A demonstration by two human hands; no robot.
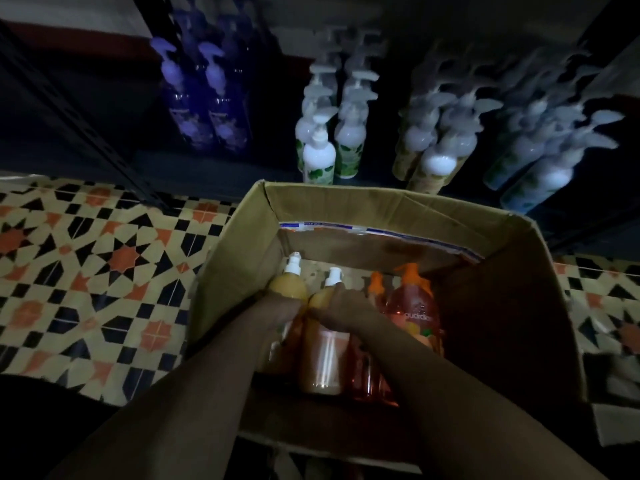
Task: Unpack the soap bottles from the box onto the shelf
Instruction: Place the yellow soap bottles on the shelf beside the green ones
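Note:
An open cardboard box (512,306) stands on the floor in front of a dark shelf (214,168). Inside it stand two yellow pump bottles and two orange pump bottles (415,313). My left hand (280,308) wraps the left yellow bottle (289,287) just below its shoulder. My right hand (341,306) is closed around the second yellow bottle (323,358), beside the first. Both bottles are upright in the box's left half. The fingers are partly hidden in the dim light.
On the shelf stand purple pump bottles (207,112) at left, white bottles with green leaf labels (318,157) in the middle and more white bottles (540,157) at right. Patterned floor tiles (86,271) surround the box. A shelf post (104,157) slants down at left.

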